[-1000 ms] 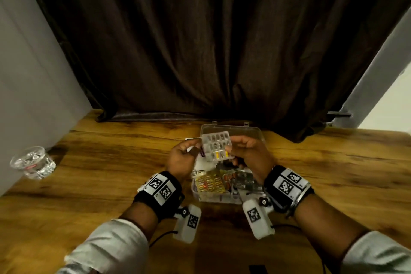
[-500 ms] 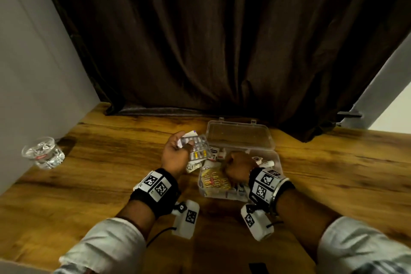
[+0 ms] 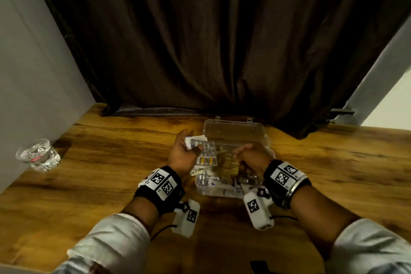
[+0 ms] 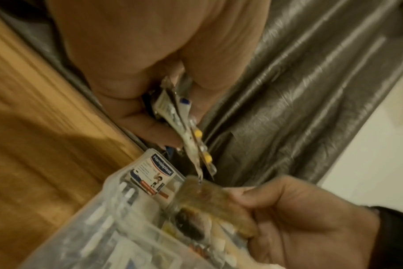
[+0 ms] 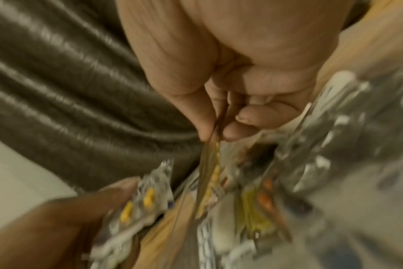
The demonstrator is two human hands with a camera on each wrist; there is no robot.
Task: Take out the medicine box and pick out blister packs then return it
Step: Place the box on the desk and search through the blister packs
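Note:
A clear plastic medicine box lies open on the wooden table, its lid tilted back, full of blister packs and a plaster packet. My left hand holds a small stack of silver blister packs with yellow capsules at the box's left edge. My right hand is over the box and pinches the top edge of a gold blister pack between thumb and fingers, lifting it on edge. The same gold blister pack shows blurred in the left wrist view.
A glass of water stands at the table's far left, near the grey wall. A dark curtain hangs behind the box along the table's back edge. Bare wood spreads to the left and right of the box.
A second ago both hands held one silver pack above the box. My left hand now keeps it with the stack; my right hand went down into the box and took hold of the gold pack.

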